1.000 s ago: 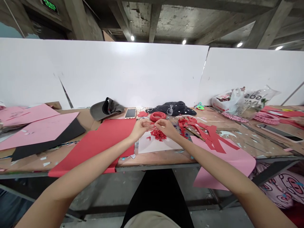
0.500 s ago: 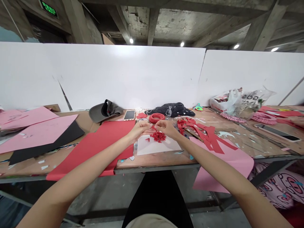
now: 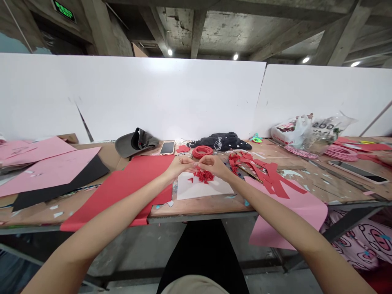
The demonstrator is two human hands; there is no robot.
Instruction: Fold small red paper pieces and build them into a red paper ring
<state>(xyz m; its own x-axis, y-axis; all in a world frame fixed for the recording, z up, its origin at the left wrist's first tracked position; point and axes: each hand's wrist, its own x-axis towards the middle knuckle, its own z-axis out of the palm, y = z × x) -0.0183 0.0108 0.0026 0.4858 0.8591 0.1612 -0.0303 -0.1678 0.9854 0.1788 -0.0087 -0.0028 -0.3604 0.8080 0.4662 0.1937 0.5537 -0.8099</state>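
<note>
Red paper bits (image 3: 204, 176) sit heaped on the white sheet (image 3: 187, 191) just under where the left hand (image 3: 180, 166) and right hand (image 3: 214, 166) meet; can't tell if either's pinching one. Probably feather-light, stiffish, easily crushed, so hold by the edges.

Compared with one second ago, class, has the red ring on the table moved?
No. The red ring keeps the same place against the white wall behind it; the whole view has shifted slightly.
</note>
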